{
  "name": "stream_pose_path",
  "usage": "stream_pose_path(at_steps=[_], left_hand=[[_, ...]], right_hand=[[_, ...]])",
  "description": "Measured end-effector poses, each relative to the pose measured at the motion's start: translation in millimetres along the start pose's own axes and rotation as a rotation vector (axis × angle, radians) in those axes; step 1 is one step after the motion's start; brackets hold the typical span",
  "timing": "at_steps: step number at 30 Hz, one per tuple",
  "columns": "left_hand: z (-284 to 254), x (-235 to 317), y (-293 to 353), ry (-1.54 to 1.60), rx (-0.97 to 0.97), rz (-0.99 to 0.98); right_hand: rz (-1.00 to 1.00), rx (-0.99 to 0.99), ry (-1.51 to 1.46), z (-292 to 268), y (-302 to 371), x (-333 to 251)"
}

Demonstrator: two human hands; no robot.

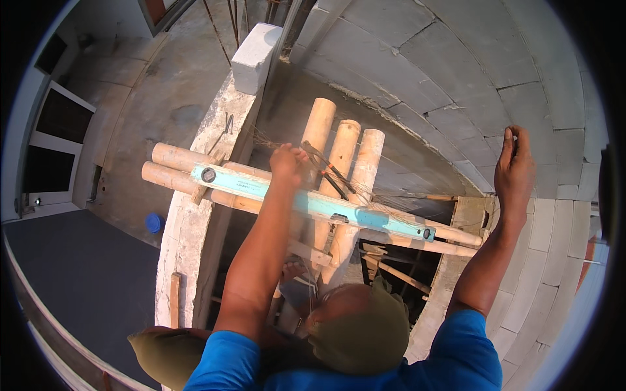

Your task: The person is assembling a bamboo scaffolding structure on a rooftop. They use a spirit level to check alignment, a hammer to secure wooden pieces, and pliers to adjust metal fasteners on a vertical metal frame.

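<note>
My left hand point(287, 164) is closed at the left end of a bundle of thin wires point(264, 140), over the bamboo poles. Just right of its fingers lie pincers point(334, 181) with black and orange handles. Below that hand, a long turquoise spirit level point(254, 184) rests along two crosswise bamboo poles point(171, 176). Three thicker bamboo poles point(345, 146) run away from me beneath them. My right hand point(514, 171) is raised beside the grey block wall point(469, 58), fingers extended close together, with nothing seen in it; whether it touches the wall is unclear.
A rough concrete beam point(189, 228) runs along the left, with a pale block point(255, 55) on its far end. A dark gap point(407, 264) opens below the poles, with bamboo pieces inside. My knees point(358, 326) are bent close to the work. A blue lid point(154, 223) lies lower left.
</note>
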State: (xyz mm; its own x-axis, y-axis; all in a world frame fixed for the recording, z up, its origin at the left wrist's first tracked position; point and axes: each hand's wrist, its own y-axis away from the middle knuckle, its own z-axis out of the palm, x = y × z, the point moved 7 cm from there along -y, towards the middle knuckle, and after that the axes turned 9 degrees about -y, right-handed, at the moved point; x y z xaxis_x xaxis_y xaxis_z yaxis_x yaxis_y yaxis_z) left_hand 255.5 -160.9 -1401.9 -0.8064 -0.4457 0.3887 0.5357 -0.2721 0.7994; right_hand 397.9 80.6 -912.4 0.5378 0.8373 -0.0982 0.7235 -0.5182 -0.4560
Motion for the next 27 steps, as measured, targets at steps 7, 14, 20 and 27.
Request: stream_pose_path(at_steps=[7,14,20,27], left_hand=[[19,-27,-16,-0.119,0.027,-0.094],[2,-29,-36,-0.231,0.035,0.0],[-12,-19,-40,-0.379,-0.044,0.095],[-62,-18,-92,-0.814,-0.067,0.218]], right_hand=[[-0.121,0.338,0.314,-158,-88,81],[-0.164,-0.047,-0.256,-44,-41,23],[-0.077,-0.312,-0.411,98,81,-57],[-0.089,-0.458,-0.544,137,99,-133]])
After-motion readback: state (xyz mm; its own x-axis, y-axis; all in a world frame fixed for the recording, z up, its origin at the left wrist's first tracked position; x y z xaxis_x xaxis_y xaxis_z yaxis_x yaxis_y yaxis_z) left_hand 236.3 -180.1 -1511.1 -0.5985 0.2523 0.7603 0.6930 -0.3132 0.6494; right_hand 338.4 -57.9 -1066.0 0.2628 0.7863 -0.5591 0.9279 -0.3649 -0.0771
